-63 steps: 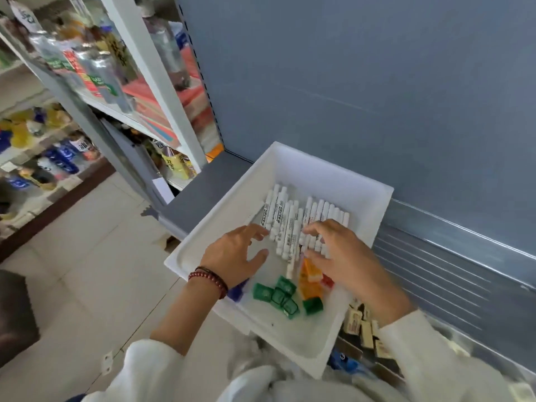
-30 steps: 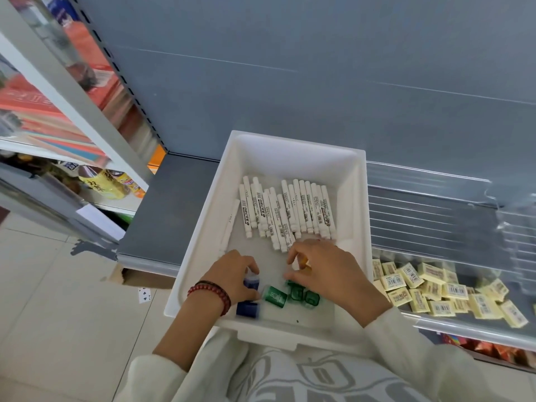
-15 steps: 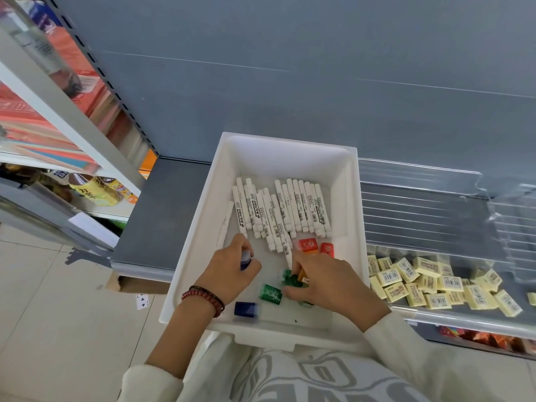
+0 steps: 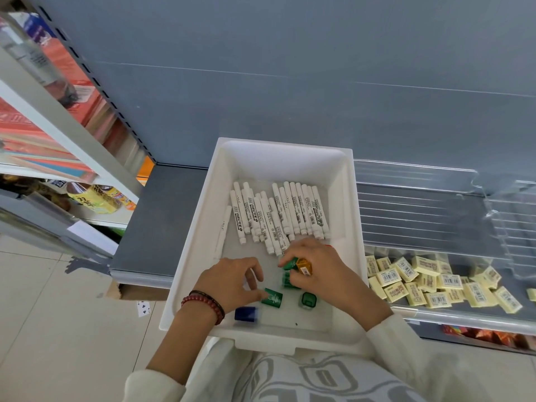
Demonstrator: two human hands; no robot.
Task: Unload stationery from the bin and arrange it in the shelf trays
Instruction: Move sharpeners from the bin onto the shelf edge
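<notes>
Inside white bin (image 4: 343, 175), right hand (image 4: 327, 274) grips boxy plastic pieces (image 4: 304, 266)

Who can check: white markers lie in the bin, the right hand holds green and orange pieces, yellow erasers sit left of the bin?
No: the head view shows the yellow erasers right of the bin, not left. White markers lie in it; the right hand grips green and orange pieces.
</notes>
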